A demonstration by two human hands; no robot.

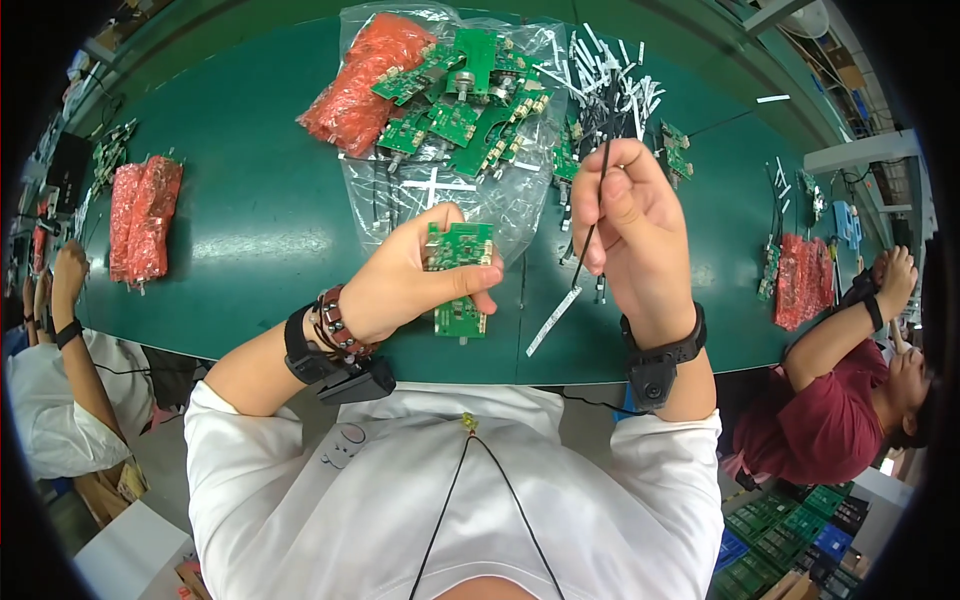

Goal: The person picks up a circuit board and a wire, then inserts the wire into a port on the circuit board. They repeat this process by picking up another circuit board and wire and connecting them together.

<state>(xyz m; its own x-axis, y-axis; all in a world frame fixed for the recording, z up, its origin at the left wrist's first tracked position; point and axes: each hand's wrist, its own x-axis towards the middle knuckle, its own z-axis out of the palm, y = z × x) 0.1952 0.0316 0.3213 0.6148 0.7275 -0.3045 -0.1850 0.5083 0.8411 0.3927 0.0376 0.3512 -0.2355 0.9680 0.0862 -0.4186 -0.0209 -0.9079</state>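
Note:
My left hand (420, 265) grips a green circuit board (462, 240) by its edges, the thumb lying across its face. Small components and pale connectors show along the board's right edge. My right hand (635, 205) pinches a thin black cable (588, 245) between thumb and fingers. From the cable's lower end hangs a white printed label strip (553, 322), to the right of the board and apart from it. Beyond my hands, a pile of green circuit boards (465, 110) lies on a clear plastic bag (530, 200).
Red bubble wrap (370, 80) lies on the bag's left part. A bunch of black cables with white labels (615, 90) spreads at the far right. More red bubble-wrapped bundles (145, 220) lie on the green table (250, 200). Co-workers sit at left (70, 390) and right (830, 400).

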